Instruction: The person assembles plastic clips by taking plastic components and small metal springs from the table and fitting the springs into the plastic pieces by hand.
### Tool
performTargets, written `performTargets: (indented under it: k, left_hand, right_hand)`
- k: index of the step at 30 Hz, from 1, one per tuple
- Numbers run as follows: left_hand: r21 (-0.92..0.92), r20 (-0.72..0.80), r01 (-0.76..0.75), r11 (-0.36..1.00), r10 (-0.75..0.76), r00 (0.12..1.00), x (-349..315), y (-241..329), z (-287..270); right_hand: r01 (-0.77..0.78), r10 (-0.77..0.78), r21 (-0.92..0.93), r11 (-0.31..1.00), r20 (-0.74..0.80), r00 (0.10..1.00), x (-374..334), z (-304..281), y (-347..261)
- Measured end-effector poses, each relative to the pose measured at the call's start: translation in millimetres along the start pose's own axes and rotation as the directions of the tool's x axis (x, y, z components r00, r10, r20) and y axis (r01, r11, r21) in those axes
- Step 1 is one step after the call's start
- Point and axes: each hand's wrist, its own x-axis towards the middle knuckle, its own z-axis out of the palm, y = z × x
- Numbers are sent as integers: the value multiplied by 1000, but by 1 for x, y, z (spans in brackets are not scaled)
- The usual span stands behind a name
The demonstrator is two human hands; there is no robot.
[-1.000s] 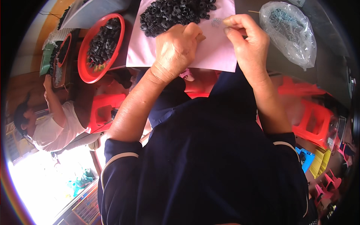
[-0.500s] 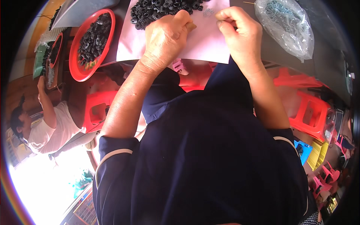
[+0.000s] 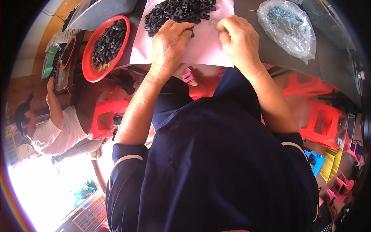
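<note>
Over the near part of a pale pink sheet (image 3: 201,52), my left hand (image 3: 169,48) pinches a small black plastic part (image 3: 191,32) between thumb and forefinger. Just beyond it lies a heap of similar black parts (image 3: 177,13). My right hand (image 3: 241,42) is closed at the sheet's right side, thumb and forefinger close together. Whatever those fingertips hold, if anything, is too small to make out. Beside them lie a few tiny shiny metal pieces (image 3: 213,21), possibly springs.
Left of the sheet, a red basin (image 3: 86,62) holds more black parts. A grey bin (image 3: 104,15) stands behind it. On the right lies a clear plastic bag (image 3: 305,48) of small metal pieces. Another person (image 3: 58,123) sits at far left. Red stools (image 3: 320,123) stand below the table.
The whole view has shifted slightly. My left hand's fingers have loosened from a tighter grip, showing the black part more clearly. My right fingertips are nearer the metal pieces.
</note>
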Motion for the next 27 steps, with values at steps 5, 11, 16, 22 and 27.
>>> performTargets:
  k: [5,11,16,22,27]
  left_hand:
    - [-82,-77,16,996,-23,997,-2,4,1]
    - [31,-82,-38,999,40,996,-2,0,4]
    - [263,-63,-274,925,300,952,-2,2,14]
    - [119,-201,-126,985,148,968,-8,8,1]
    - [234,-461,-38,971,145,876,4,-23,-74]
  right_hand:
    - [33,-32,-23,999,12,999,0,-1,-1]
    - [54,-53,-25,998,25,998,0,-2,-2]
    - [91,-80,-137,986,81,994,2,-3,-5]
    - [140,-114,-190,972,141,983,4,-8,-7]
    - [126,-96,-120,985,228,969,12,-24,1]
